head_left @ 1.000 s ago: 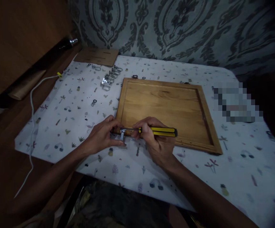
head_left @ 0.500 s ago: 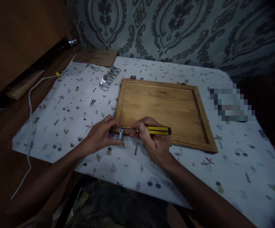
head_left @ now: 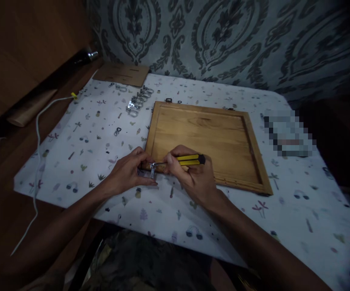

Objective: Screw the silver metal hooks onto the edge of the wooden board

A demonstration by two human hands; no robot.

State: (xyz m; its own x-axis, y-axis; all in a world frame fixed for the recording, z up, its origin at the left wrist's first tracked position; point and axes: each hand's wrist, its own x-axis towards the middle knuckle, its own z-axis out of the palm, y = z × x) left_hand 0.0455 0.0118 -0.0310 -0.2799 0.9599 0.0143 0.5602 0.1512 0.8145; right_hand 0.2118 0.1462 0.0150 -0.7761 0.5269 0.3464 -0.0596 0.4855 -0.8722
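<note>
A wooden frame (head_left: 211, 139) lies flat on a table covered with patterned white paper (head_left: 90, 161). My left hand (head_left: 129, 171) is closed in a pinch on a small metal bracket (head_left: 153, 169) at the frame's near left corner. My right hand (head_left: 193, 176) is closed round a yellow-and-black screwdriver (head_left: 189, 159), whose tip meets the bracket. The screwdriver lies nearly level, pointing left.
Several more metal brackets (head_left: 137, 101) lie in a row at the far left of the paper, one loose ring (head_left: 118, 131) nearer. A cardboard piece (head_left: 122, 73) rests by the wall. A white cable (head_left: 37, 161) runs down the left. A blurred-out item (head_left: 288, 133) sits right.
My right hand has slid up the screwdriver and turned, so less of the yellow handle shows. The left hand has kept its hold on the bracket. The view has shifted slightly.
</note>
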